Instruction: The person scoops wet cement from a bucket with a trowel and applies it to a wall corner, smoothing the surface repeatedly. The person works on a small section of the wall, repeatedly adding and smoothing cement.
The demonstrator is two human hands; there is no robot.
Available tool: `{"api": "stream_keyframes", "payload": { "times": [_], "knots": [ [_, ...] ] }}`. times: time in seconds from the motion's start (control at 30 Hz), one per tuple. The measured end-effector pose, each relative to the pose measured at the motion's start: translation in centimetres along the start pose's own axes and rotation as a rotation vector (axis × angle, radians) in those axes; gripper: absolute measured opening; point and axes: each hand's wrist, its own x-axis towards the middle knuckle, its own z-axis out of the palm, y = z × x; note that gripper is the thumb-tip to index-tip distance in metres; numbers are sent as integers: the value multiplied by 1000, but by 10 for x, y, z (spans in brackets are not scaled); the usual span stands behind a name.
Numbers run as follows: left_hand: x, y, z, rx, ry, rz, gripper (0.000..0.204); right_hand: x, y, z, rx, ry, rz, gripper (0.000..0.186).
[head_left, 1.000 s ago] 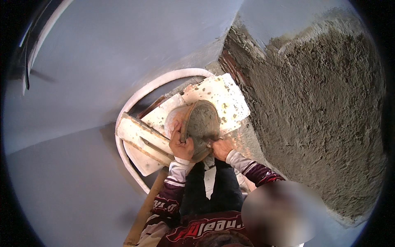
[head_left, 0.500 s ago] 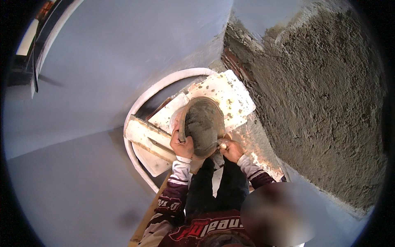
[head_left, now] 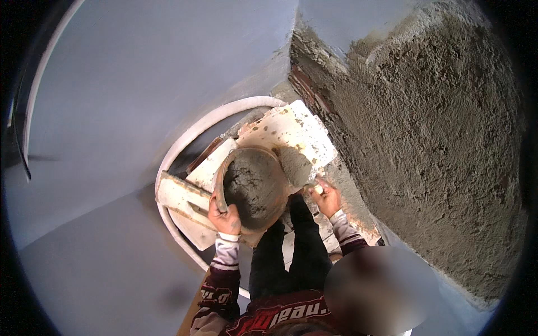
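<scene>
A pan (head_left: 253, 187) of grey mortar is gripped at its left rim by the left hand (head_left: 224, 215), above the white boards (head_left: 291, 131). A trowel (head_left: 295, 166) loaded with mortar is clasped by the right hand (head_left: 327, 197) at the pan's right edge. The rough plastered wall (head_left: 426, 134) rises just beside it.

One mortar pan (head_left: 253, 187), one trowel (head_left: 296, 166)

Even, soft daylight was spread across the frame; no glare was seen. Straight edges were bent near the black rim, and a patch at lower right was blurred.
</scene>
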Motion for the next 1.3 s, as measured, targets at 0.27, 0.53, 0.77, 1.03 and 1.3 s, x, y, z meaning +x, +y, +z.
{"api": "stream_keyframes", "payload": {
  "times": [0.27,0.53,0.77,1.03,1.3],
  "knots": [
    [3,6,1,-84,19,-72,53,107,55,-48,-69,166,12,50],
    [4,17,4,-86,16,-125,53,174,114,-33,444,-88,233,29],
    [1,27,22,-49,23,-111,53,278,142,-46,800,-438,859,35],
    [-2,34,32,7,15,-78,52,249,110,-43,911,-252,805,31],
    [-10,39,40,41,21,-27,52,242,89,-42,814,-169,686,20]
  ]
}}
